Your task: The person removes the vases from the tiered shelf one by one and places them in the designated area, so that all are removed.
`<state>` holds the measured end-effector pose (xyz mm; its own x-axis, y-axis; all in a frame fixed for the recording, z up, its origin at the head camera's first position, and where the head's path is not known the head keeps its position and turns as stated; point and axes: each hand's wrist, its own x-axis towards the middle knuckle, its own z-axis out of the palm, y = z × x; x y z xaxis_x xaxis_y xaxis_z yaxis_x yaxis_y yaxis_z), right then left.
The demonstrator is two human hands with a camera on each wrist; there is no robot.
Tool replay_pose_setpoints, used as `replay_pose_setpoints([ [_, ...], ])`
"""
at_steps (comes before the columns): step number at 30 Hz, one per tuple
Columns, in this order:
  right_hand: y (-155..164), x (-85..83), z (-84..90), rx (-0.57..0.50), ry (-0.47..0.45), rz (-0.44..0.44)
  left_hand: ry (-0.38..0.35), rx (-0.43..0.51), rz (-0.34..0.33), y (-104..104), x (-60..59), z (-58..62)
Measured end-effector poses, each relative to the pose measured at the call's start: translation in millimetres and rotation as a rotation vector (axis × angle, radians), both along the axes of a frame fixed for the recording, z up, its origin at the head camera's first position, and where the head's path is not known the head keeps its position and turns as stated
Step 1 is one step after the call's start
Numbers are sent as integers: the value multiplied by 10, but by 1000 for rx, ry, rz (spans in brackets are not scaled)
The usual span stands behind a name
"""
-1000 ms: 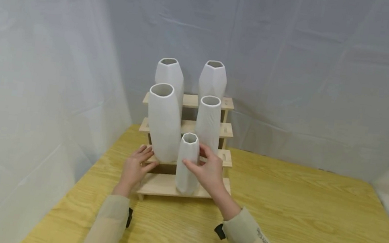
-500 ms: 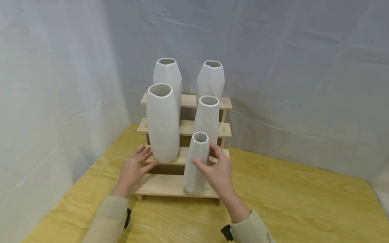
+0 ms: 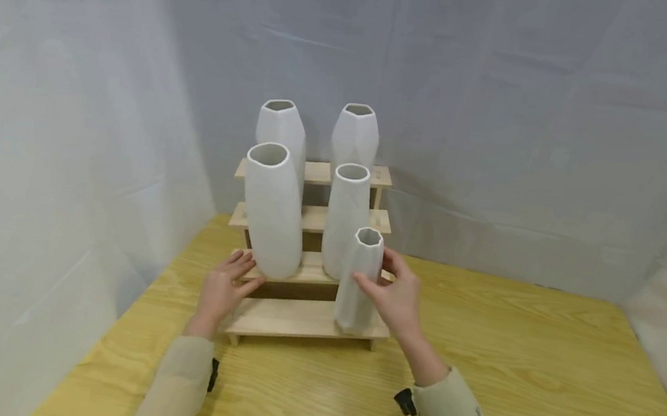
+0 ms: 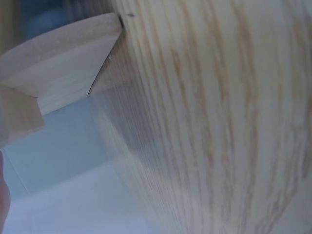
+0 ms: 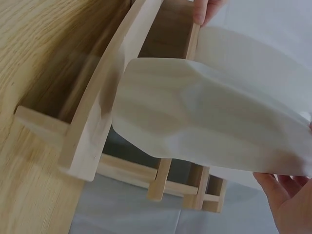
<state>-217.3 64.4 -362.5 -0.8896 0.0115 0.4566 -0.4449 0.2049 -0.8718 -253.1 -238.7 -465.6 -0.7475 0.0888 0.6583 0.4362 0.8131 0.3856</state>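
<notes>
Small vase point(image 3: 358, 280): upright at right end of rack's point(image 3: 289, 318) lowest step, right hand point(image 3: 399, 298) curled around it. Left hand point(image 3: 221, 288): fingers straight, flat at rack's left end beside tall vase point(image 3: 270, 211). Rack stands on counter point(image 3: 536, 392).

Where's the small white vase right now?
Head view: the small vase stands on the rack's lowest step, right end, gripped by the right hand.

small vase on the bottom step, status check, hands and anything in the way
Right hand grips the small vase, upright at the right end of the rack's bottom step. Left hand rests flat on the rack's left side. Tall vase stands just behind it.
</notes>
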Motion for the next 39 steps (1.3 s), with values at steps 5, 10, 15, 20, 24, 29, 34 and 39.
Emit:
replay_pose_setpoints([
  [5,99,19,19,8,-23,-38,16,-8,-2,-10,-8,-11],
  [10,211,-60,-63,7,-21,-74,31,-8,-7,-20,-11,-10],
  [15,302,-61,-49,8,-2,-105,18,-6,-7,-18,1,11],
  [20,396,-54,-37,2,-11,-124,-7,-8,-2,-26,20,18],
  [24,475,-55,-30,5,-10,-141,-3,-8,-3,-31,33,20],
  [29,570,-52,-20,-8,1,-158,3,-4,-4,-35,42,30],
  [34,660,-45,-20,6,4,-198,1,-3,-7,-26,52,51],
  [39,744,-50,-40,12,8,-227,10,-7,-5,-22,54,55],
])
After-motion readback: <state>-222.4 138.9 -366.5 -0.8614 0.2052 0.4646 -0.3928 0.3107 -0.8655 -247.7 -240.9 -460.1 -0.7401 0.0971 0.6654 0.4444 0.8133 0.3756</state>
